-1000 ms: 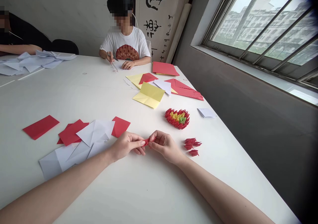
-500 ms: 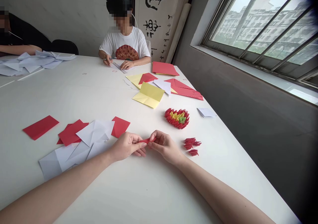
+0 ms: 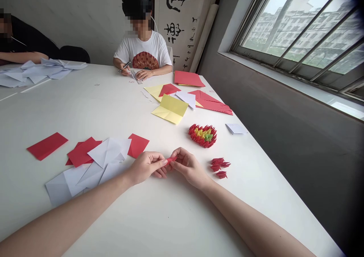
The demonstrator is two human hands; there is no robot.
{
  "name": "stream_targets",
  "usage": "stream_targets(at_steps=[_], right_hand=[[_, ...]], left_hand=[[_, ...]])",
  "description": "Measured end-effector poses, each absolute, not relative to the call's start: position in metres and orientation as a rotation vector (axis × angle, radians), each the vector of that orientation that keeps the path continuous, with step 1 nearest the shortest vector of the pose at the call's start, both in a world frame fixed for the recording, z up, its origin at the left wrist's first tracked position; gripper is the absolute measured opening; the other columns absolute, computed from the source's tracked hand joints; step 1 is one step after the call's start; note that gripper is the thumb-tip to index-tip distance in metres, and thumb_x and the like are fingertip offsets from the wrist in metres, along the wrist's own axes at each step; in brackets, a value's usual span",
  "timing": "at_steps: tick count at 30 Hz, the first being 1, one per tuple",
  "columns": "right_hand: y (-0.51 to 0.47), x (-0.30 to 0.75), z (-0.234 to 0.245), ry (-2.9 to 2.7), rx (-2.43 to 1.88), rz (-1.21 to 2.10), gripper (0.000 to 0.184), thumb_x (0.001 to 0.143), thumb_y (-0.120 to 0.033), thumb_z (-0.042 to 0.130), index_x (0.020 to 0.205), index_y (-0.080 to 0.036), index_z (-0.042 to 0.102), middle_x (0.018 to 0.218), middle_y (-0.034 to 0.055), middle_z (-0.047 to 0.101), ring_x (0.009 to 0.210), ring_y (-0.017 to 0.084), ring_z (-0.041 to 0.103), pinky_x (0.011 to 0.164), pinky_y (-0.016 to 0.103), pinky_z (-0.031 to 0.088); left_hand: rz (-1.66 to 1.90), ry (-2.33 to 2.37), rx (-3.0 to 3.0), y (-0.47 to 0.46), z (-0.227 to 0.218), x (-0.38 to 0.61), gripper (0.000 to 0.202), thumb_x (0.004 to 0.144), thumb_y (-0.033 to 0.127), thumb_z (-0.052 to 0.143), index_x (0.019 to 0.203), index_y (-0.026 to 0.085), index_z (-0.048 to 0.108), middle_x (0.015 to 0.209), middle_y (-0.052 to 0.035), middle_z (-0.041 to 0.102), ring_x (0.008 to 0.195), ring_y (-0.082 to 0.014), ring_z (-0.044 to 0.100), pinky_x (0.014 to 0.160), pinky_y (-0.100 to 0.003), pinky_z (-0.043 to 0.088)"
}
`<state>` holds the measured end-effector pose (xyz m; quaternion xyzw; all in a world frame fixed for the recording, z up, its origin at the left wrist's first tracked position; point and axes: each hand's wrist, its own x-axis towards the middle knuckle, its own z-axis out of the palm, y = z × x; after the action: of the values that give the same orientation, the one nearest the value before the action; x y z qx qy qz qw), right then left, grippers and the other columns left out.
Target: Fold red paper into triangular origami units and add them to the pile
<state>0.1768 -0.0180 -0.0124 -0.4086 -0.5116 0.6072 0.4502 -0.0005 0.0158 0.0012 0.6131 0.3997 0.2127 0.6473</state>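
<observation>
A small folded piece of red paper (image 3: 171, 160) is pinched between my two hands over the white table (image 3: 159, 215). My left hand (image 3: 149, 165) grips its left end between thumb and fingers. At its right end, the thumb and fingertips of my right hand (image 3: 187, 167) close on it; part of the paper is hidden by them. Several folded red paper pieces (image 3: 218, 165) lie just right of my right hand. Beyond them sits a heart-like cluster of folded paper (image 3: 202, 135), red around yellow and green. Left of my left hand are white sheets (image 3: 85, 177) and red sheets (image 3: 82, 152).
Across the table a person in a white shirt (image 3: 143, 54) holds a pen and a ruler (image 3: 136, 77). Red paper stacks (image 3: 189, 78) and a creased yellow sheet (image 3: 170, 109) lie at the back right. Another person's arm (image 3: 24, 57) is beside white papers (image 3: 42, 73) at far left.
My fingers have shifted slightly around the red paper, and my left thumb sits a little higher on it. Across the table, the person's pen has tilted up and the ruler has moved left.
</observation>
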Motion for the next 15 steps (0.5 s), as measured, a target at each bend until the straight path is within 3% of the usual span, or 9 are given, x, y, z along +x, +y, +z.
stream_targets(at_steps=[3, 9, 15], right_hand=[[-0.0188, 0.1763, -0.0100, -1.213, -1.035, 1.494, 0.014, 0.083, -0.030, 0.055, 0.089, -0.020, 0.048, 0.075, 0.0000, 0.058, 0.070, 0.015, 0.058, 0.068, 0.031, 0.047], [-0.0175, 0.1756, -0.0055, -1.376, -1.205, 1.457, 0.029, 0.083, -0.041, 0.055, 0.071, -0.015, 0.055, 0.065, 0.0007, 0.057, 0.062, 0.013, 0.053, 0.061, 0.027, 0.042], [-0.0147, 0.1780, -0.0104, -1.327, -1.086, 1.542, 0.029, 0.081, -0.043, 0.058, 0.076, -0.014, 0.060, 0.067, 0.0021, 0.059, 0.061, 0.013, 0.053, 0.060, 0.027, 0.043]], left_hand=[[0.563, 0.909, 1.379, 0.0156, -0.0007, -0.0015, 0.026, 0.083, 0.038, 0.055, 0.074, 0.015, 0.063, 0.072, -0.0034, 0.066, 0.070, -0.0181, 0.068, 0.065, -0.028, 0.054], [0.603, 0.857, 1.406, 0.0135, -0.0005, -0.0023, 0.026, 0.084, 0.038, 0.054, 0.079, 0.015, 0.065, 0.079, -0.0053, 0.069, 0.073, -0.0192, 0.068, 0.069, -0.030, 0.055], [0.605, 0.871, 1.400, 0.0124, -0.0021, -0.0010, 0.026, 0.084, 0.037, 0.053, 0.079, 0.015, 0.066, 0.079, -0.0059, 0.070, 0.073, -0.0193, 0.068, 0.068, -0.029, 0.054]])
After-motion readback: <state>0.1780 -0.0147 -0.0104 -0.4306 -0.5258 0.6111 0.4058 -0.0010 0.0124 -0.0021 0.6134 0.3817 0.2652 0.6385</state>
